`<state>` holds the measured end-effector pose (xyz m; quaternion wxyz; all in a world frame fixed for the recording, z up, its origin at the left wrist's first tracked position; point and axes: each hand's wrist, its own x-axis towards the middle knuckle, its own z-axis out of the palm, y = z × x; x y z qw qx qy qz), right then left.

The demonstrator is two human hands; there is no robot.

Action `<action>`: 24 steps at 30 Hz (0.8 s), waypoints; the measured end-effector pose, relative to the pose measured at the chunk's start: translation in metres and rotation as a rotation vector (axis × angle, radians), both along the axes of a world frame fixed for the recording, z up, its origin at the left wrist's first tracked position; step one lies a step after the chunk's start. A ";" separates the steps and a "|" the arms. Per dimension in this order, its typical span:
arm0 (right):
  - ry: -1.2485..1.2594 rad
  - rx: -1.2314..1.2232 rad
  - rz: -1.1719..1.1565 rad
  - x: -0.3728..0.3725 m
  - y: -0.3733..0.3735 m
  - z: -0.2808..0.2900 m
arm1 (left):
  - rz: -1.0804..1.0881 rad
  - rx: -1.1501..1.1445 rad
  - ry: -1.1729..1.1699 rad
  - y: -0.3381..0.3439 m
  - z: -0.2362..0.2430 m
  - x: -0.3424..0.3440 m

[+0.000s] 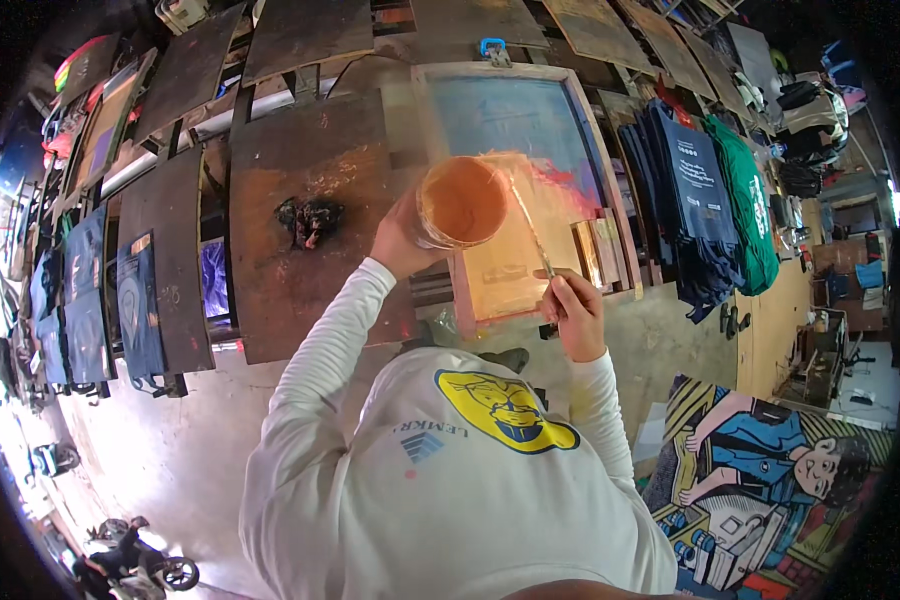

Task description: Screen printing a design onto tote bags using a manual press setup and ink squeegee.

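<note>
My left hand is wrapped round the side of a round tub with orange ink in it. The tub is held up over a wooden-framed printing screen, its mouth facing up toward me. Between the fingers of my right hand is a thin, ink-smeared stick, its far end beside the tub's rim. The mesh is blue at the far part and orange at the near part, with a reddish-pink smear at the right. A wood-edged strip, perhaps a squeegee, lies inside the frame's right side.
A blue clamp sits at the screen's far edge. Left of the screen, a dark crumpled rag lies on a brown board. Folded navy shirts and a green one hang at the right. A painted panel stands at lower right.
</note>
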<state>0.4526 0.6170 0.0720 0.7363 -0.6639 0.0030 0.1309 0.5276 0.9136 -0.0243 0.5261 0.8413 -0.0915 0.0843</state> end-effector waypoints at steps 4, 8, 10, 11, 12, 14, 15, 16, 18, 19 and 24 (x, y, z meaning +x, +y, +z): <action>-0.038 0.027 0.011 -0.004 0.002 0.012 | 0.002 -0.090 -0.055 -0.002 -0.001 -0.005; -0.054 0.069 0.011 -0.010 0.001 0.015 | -0.008 -0.109 -0.045 -0.007 0.005 -0.010; -0.058 0.047 0.021 -0.011 -0.001 0.011 | 0.002 -0.043 -0.035 -0.008 0.009 -0.012; -0.055 0.018 0.029 -0.010 -0.001 0.007 | 0.006 -0.007 -0.033 -0.008 0.011 -0.013; -0.053 -0.019 0.039 -0.008 -0.001 0.003 | 0.011 0.032 -0.053 -0.007 0.013 -0.014; 0.024 -0.047 0.045 -0.005 -0.001 -0.007 | 0.004 -0.015 -0.027 -0.008 0.015 -0.014; 0.072 -0.075 0.044 -0.005 -0.002 -0.012 | 0.002 -0.029 0.011 -0.008 0.016 -0.015; 0.062 -0.055 0.041 -0.005 -0.003 -0.015 | 0.008 -0.017 -0.021 -0.008 0.017 -0.015; 0.069 -0.030 0.027 -0.008 -0.007 -0.022 | 0.021 0.026 -0.015 -0.008 0.018 -0.017; 0.052 -0.027 0.026 -0.008 -0.009 -0.024 | 0.024 0.016 0.006 -0.008 0.018 -0.018; 0.072 -0.014 0.041 -0.006 -0.015 -0.031 | 0.019 -0.027 0.027 -0.009 0.013 -0.017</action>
